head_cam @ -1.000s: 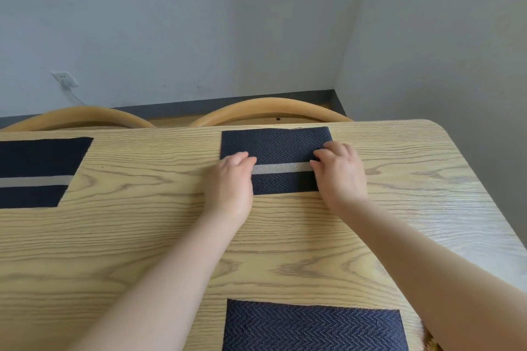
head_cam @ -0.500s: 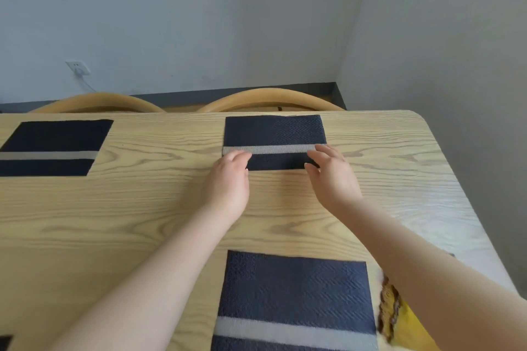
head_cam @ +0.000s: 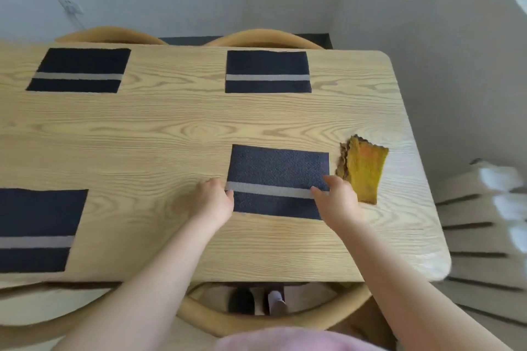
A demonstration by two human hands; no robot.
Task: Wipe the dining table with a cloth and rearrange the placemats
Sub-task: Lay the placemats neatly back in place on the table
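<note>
Both hands (head_cam: 275, 202) touch the near placemat's (head_cam: 278, 171) side edges

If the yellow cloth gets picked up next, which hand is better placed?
Right. The right hand rests on the near placemat's right edge, just beside the yellow cloth; the left hand sits at the mat's opposite edge.

The person's two forearms are bare from the lower frame edge to the wrists; no sleeves, watch, rings or gloves are visible. The left hand (head_cam: 214, 199) and right hand (head_cam: 336, 199) are uncovered. A pink garment (head_cam: 288, 340) covers the torso. Below the table edge, one dark shoe (head_cam: 241, 300) and one light sock (head_cam: 276, 300) are visible.
</note>
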